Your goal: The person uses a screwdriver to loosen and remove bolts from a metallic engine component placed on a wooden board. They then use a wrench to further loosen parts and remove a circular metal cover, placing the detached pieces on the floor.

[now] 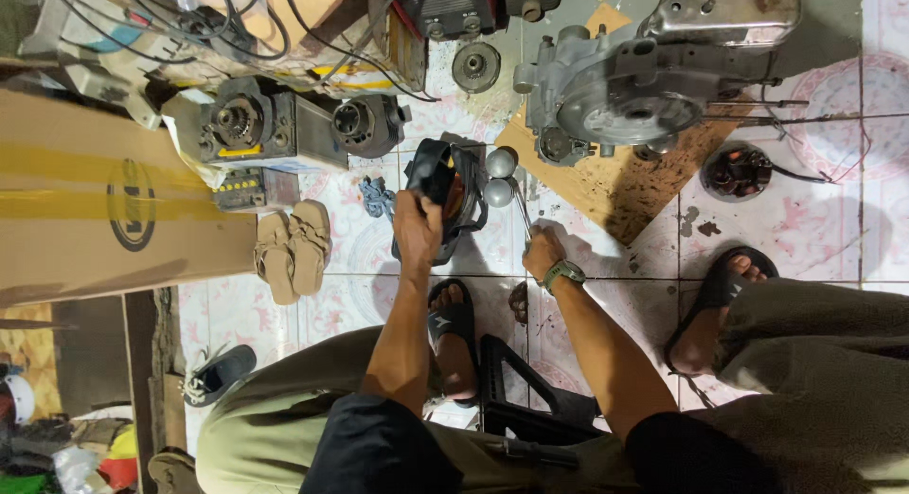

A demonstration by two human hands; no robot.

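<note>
While the left hand (418,224) clamps round the black curved cover (443,193) to pin it against the tiled floor (814,220), the right hand (543,252) is fisted on a slim metal tool (521,208), angled toward it; the engine casing (625,92) sits far right.

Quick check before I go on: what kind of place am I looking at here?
Probably a small repair workshop run on a tiled floor. A stripped engine casing sits on a stained board, motor parts lie about, and the left hand grips a black cover.
</note>
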